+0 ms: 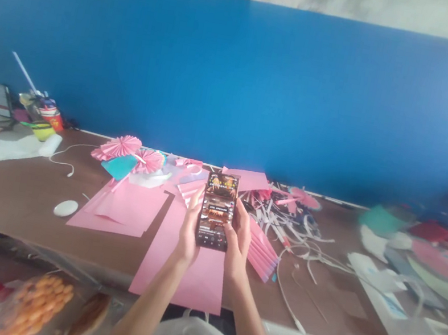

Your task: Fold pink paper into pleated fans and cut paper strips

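Observation:
I hold a smartphone (217, 209) upright above the brown table (19, 195), its lit screen facing me. My left hand (189, 229) grips its left edge, and my right hand (239, 236) grips the right edge, thumb near the screen. Under my hands lies a long pink paper sheet (191, 277) that reaches the table's front edge. A pleated pink paper strip (262, 250) lies just right of my right hand.
More pink sheets (125, 208) and pink paper fans (121, 148) lie to the left, with a white oval object (65, 208) and a white cable. White paper strips (295, 226) pile up at right. A cup of tools (44, 116) stands far left. Bagged snacks (35, 302) sit below the table.

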### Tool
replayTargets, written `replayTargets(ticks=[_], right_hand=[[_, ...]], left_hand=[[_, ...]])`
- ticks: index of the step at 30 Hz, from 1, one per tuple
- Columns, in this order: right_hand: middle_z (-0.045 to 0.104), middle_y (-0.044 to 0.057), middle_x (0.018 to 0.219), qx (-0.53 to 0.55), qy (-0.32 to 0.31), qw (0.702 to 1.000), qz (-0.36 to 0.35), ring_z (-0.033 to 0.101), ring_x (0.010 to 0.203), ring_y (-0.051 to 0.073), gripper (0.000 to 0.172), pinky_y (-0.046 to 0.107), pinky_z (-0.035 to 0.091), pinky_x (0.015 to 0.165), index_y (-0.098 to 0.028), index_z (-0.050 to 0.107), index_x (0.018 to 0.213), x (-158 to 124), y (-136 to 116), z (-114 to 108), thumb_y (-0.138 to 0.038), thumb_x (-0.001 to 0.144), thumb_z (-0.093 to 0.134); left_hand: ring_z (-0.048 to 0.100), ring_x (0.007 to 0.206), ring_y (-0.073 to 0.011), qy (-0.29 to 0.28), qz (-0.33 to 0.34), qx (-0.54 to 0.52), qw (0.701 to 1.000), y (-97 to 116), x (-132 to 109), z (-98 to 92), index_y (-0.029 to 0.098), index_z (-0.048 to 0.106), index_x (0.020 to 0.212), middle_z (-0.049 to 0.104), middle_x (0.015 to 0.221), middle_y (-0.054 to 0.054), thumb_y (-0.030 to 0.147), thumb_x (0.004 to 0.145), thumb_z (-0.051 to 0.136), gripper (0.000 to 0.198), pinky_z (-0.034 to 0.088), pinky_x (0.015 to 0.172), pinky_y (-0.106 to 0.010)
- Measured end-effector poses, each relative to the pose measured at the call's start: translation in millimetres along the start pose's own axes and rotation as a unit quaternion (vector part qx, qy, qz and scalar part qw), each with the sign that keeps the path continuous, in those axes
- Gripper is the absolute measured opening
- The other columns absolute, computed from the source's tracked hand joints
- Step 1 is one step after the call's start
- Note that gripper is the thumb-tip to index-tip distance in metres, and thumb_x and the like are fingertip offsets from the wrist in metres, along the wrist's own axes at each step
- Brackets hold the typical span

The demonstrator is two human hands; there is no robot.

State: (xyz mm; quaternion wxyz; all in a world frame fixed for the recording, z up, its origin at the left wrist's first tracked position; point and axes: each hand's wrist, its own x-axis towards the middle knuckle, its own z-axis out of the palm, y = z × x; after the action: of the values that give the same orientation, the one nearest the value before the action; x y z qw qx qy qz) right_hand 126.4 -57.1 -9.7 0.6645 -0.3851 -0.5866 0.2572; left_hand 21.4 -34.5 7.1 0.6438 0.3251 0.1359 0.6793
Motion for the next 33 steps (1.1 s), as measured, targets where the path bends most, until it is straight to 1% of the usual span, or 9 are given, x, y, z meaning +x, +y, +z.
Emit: replayTargets(ticks=[6, 10, 14, 22, 25, 27, 29, 31, 33], right_hand=[[0.053, 0.009, 0.148, 0.001, 0.055, 0.998, 0.004, 0.050, 0.137, 0.027, 0.046, 0.049, 0.039, 0.116, -0.026, 0.051, 0.144, -2, 2, 2, -0.033, 0.099, 0.055], [0.056, 0.009, 0.144, 0.002, 0.060, 0.998, 0.006, 0.053, 0.134, 0.027, 0.044, 0.048, 0.041, 0.113, -0.025, 0.053, 0.142, -4, 1, 2, -0.033, 0.098, 0.054], [0.062, 0.010, 0.133, -0.029, 0.063, 0.998, -0.009, 0.060, 0.123, 0.027, 0.039, 0.045, 0.048, 0.105, -0.023, 0.056, 0.136, -3, -4, -2, -0.035, 0.099, 0.052], [0.067, 0.009, 0.119, -0.049, 0.102, 0.993, -0.022, 0.065, 0.110, 0.026, 0.032, 0.042, 0.052, 0.095, -0.023, 0.062, 0.125, 0, -10, -2, -0.037, 0.096, 0.057], [0.066, 0.009, 0.122, -0.072, 0.078, 0.994, -0.019, 0.063, 0.112, 0.026, 0.034, 0.043, 0.051, 0.096, -0.024, 0.060, 0.128, 0, -14, -3, -0.040, 0.098, 0.052], [0.061, 0.009, 0.132, -0.085, 0.055, 0.995, -0.009, 0.061, 0.116, 0.026, 0.039, 0.043, 0.051, 0.097, -0.026, 0.055, 0.135, -2, -15, -3, -0.040, 0.100, 0.048], [0.056, 0.010, 0.139, -0.088, 0.059, 0.994, 0.009, 0.061, 0.112, 0.025, 0.042, 0.042, 0.051, 0.092, -0.027, 0.050, 0.140, -6, -14, -3, -0.040, 0.100, 0.046], [0.060, 0.009, 0.129, -0.080, 0.091, 0.992, 0.035, 0.063, 0.097, 0.022, 0.037, 0.037, 0.052, 0.082, -0.027, 0.051, 0.135, -11, -9, -4, -0.039, 0.100, 0.045], [0.064, 0.006, 0.108, -0.086, 0.101, 0.990, 0.057, 0.060, 0.082, 0.018, 0.025, 0.032, 0.049, 0.074, -0.024, 0.058, 0.119, -16, -5, -9, -0.036, 0.100, 0.046]], left_hand=[[0.047, 0.140, -0.0302, 0.002, -0.005, -0.011, 1.000, -1, -2, 0.2, 0.029, 0.049, 0.147, 0.054, 0.150, -0.006, 0.044, 0.095, 0.049, 0.054, 0.040, 0.112, -0.044], [0.044, 0.143, -0.0299, 0.006, -0.009, 0.001, 1.000, -1, -3, -3.0, 0.029, 0.048, 0.148, 0.051, 0.153, -0.006, 0.041, 0.096, 0.049, 0.053, 0.038, 0.114, -0.044], [0.039, 0.146, -0.0301, -0.012, 0.000, 0.029, 0.999, 1, -3, -3.5, 0.028, 0.050, 0.147, 0.047, 0.156, -0.005, 0.043, 0.097, 0.048, 0.052, 0.036, 0.116, -0.044], [0.041, 0.145, -0.0293, -0.009, 0.016, 0.052, 0.998, 3, -6, 2.1, 0.028, 0.054, 0.143, 0.053, 0.152, -0.005, 0.039, 0.094, 0.053, 0.050, 0.034, 0.118, -0.042], [0.041, 0.145, -0.0290, -0.007, 0.018, 0.043, 0.999, 4, -6, 4.0, 0.029, 0.055, 0.143, 0.053, 0.151, -0.005, 0.040, 0.095, 0.051, 0.049, 0.036, 0.117, -0.042], [0.041, 0.145, -0.0293, -0.004, 0.022, 0.026, 0.999, 5, -5, 4.8, 0.029, 0.054, 0.143, 0.052, 0.152, -0.005, 0.041, 0.096, 0.049, 0.049, 0.037, 0.117, -0.042], [0.042, 0.145, -0.0295, 0.002, 0.034, 0.007, 0.999, 7, -4, 5.1, 0.029, 0.053, 0.144, 0.051, 0.153, -0.005, 0.042, 0.096, 0.048, 0.050, 0.037, 0.116, -0.043], [0.042, 0.144, -0.0299, 0.000, 0.054, -0.004, 0.999, 12, -2, 4.7, 0.029, 0.052, 0.145, 0.051, 0.153, -0.005, 0.042, 0.096, 0.048, 0.051, 0.037, 0.117, -0.043], [0.042, 0.144, -0.0305, -0.005, 0.071, -0.002, 0.997, 20, -1, 3.9, 0.029, 0.053, 0.144, 0.051, 0.152, -0.005, 0.044, 0.095, 0.049, 0.051, 0.037, 0.117, -0.043]])
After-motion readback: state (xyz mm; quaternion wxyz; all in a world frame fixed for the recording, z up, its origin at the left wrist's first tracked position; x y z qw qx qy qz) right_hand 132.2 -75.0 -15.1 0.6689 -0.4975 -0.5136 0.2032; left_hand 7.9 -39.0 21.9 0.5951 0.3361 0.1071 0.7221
